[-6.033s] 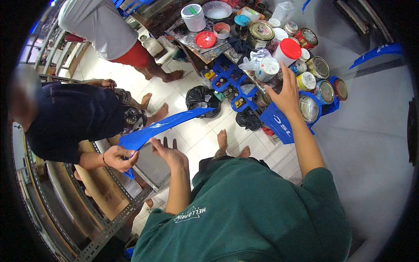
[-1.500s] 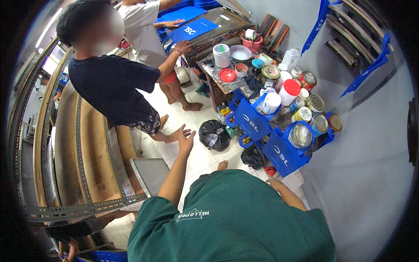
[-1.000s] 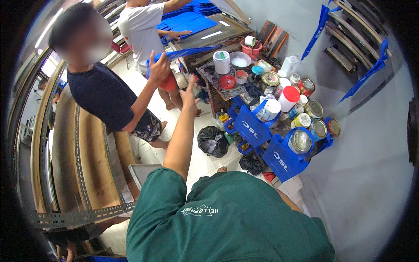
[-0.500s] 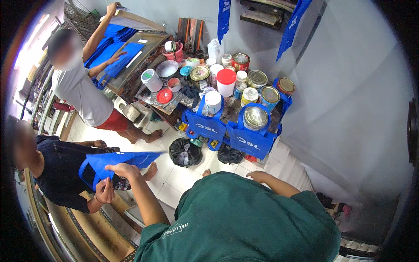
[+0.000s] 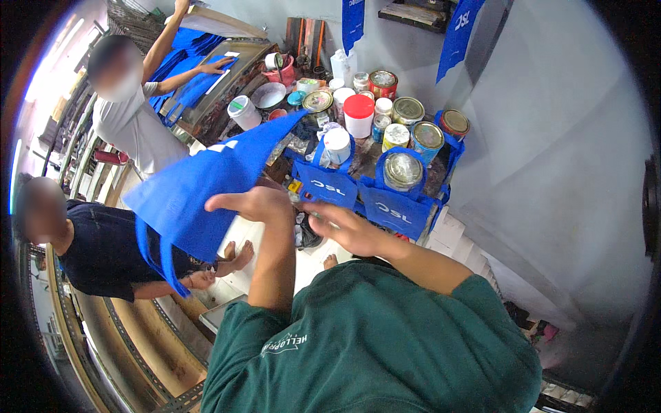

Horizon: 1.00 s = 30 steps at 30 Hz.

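My left hand (image 5: 256, 204) is closed on a blue fabric tote bag (image 5: 206, 189); part of its grip is hidden against the cloth. The bag is spread out slanting in front of me, its handle loop (image 5: 165, 258) hanging at the lower left. My right hand (image 5: 348, 230) holds nothing, its fingers stretched toward the left hand and the bag's right side. Close below the handle is the hand (image 5: 200, 279) of a person in a dark shirt; whether it touches the handle cannot be made out.
Paint cans and tubs, one with a red lid (image 5: 359, 107), crowd the worktable. Two blue bags (image 5: 394, 212) hang at its front edge, handles looped round cans. Beyond, a person in a light shirt (image 5: 131, 127) reaches over blue cloth on a printing table. Blue strips (image 5: 460, 38) hang above.
My left hand has carried the tote bag rightward and up, away from the dark-shirted person's hand. My right hand has come in from the right. The light-shirted person's lower hand has moved farther across the cloth.
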Available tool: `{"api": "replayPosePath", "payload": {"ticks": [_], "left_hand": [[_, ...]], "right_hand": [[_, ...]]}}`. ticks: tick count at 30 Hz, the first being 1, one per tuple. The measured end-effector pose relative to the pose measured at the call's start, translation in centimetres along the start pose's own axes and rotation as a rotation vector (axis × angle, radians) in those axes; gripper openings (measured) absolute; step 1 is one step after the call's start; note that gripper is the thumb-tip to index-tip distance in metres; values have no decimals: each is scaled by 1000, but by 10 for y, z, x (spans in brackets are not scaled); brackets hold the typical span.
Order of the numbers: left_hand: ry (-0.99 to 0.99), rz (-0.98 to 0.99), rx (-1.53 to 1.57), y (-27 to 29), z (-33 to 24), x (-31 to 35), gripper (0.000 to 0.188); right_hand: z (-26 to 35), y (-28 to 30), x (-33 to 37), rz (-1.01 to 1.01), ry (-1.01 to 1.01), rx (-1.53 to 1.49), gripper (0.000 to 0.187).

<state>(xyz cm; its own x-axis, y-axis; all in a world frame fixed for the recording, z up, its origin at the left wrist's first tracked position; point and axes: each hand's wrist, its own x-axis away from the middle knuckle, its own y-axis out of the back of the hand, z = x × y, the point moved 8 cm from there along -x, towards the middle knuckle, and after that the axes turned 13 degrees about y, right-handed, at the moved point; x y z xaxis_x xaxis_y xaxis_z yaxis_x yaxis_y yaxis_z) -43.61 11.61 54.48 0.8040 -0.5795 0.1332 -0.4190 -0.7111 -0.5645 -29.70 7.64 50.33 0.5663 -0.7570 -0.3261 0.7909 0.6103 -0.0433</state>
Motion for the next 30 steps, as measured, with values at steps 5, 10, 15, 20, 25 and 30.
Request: {"api": "replayPosePath", "payload": {"ticks": [5, 10, 15, 20, 25, 30], "left_hand": [[282, 562, 192, 5, 65, 16, 115], [454, 771, 245, 28, 86, 34, 105], [929, 937, 416, 56, 90, 42, 93], [1148, 935, 402, 99, 88, 21, 83], [984, 847, -447, 82, 90, -9, 61], [697, 1183, -755, -5, 139, -41, 61]], "right_hand": [[36, 14, -23, -430, 249, -135, 60], [70, 1, -33, -356, 359, -282, 43], [92, 23, -52, -204, 328, -294, 60], [78, 91, -12, -334, 221, -228, 69], [-44, 163, 47, -501, -214, -18, 69], [-83, 202, 50, -659, -267, 221, 71]]}}
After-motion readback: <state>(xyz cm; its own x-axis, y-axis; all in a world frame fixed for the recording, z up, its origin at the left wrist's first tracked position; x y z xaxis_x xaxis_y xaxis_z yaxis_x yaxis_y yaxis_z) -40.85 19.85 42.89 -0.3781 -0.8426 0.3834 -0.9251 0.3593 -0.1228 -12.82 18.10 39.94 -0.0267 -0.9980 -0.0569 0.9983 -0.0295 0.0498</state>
